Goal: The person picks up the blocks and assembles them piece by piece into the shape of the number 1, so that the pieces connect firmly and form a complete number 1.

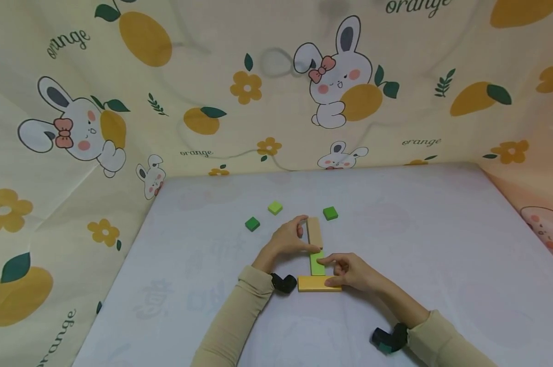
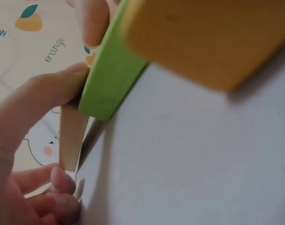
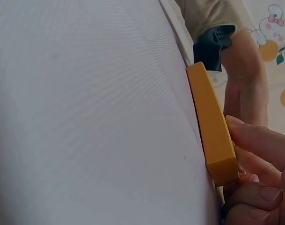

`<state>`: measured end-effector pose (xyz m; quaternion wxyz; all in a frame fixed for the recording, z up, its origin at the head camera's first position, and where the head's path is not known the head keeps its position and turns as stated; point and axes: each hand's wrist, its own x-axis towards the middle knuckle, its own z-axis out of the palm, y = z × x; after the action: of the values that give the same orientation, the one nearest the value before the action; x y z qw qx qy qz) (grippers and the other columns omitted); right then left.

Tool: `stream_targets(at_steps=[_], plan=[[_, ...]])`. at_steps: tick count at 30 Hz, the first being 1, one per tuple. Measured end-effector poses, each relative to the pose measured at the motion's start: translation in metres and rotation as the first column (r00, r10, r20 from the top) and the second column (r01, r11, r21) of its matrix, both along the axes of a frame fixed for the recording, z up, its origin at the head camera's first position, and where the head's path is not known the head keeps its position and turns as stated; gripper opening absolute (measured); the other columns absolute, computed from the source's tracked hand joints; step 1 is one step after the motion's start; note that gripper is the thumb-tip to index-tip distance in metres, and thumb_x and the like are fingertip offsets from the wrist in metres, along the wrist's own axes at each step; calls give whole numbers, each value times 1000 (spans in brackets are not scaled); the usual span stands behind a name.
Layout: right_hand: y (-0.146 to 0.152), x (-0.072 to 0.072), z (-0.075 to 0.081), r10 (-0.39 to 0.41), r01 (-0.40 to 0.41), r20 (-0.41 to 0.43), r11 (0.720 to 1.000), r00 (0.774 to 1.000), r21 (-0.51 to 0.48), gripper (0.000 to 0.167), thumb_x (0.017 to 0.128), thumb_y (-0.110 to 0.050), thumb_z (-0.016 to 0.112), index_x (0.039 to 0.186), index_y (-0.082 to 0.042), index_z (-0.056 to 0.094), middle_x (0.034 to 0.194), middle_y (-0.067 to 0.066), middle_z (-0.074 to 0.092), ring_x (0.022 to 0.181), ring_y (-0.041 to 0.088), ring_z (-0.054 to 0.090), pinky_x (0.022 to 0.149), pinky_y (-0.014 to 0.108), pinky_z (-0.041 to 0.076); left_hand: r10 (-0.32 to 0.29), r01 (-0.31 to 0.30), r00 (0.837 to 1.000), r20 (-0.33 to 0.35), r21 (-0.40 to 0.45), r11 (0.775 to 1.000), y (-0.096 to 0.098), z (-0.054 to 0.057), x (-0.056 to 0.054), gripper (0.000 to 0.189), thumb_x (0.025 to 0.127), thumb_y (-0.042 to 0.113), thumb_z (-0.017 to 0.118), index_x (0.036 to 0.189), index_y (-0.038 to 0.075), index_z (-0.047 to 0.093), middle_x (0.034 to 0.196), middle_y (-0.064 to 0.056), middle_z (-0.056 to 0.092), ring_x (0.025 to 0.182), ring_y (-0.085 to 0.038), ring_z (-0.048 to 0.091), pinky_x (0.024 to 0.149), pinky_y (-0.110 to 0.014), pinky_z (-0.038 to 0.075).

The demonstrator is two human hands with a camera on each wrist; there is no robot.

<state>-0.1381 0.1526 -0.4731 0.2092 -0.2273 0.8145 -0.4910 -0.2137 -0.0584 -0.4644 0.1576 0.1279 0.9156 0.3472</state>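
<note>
Cream backdrop point(image 1: 221, 35), 2 large printed rabbits point(image 1: 345, 71) hugging oranges point(image 1: 364, 103), white tabletop point(image 1: 418, 229)

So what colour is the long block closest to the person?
The long block is orangey yellow, best seen in the right wrist view.

Free table point(image 1: 441, 239) rightward, yellow block point(image 1: 311, 283) obstructing centre

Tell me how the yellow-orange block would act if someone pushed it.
The yellow-orange block probably stays stiff, judging by its straight edges. It would likely slide rather than roll, since its faces are flat. Tipping seems unlikely, as it lies long and low.
</note>
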Motion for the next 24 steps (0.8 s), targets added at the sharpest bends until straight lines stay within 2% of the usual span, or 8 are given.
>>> stream_targets(at_steps=[10,16,24], plan=[[0,-1,1,3,-3,-7,1000,1000,8,48,80,-13,76,122,7,60,63,-5,37,58,1,35,57,19,33,-55,55,998,7,-4,998,-4,0,-5,92,70,38,85,145,12,39,87,3,47,74,-8,40,65,-19,31],[0,-1,1,0,0,7,1000,1000,-2,50,80,-12,76,123,7,60,63,-5,36,58,0,35,56,20,32,-69,69,998,6,21,997,-7,0,-6,84,76,37,80,145,10,40,87,1,49,73,-9,40,66,-19,32],[-1,-1,1,0,0,18,1000,1000,-2,51,80,-12,76,124,7,59,63,-5,36,58,1,34,56,19,31,-77,76,997,18,40,996,-8,-1,-5,86,77,35,80,147,8,38,87,2,47,76,-9,41,70,-20,33]])
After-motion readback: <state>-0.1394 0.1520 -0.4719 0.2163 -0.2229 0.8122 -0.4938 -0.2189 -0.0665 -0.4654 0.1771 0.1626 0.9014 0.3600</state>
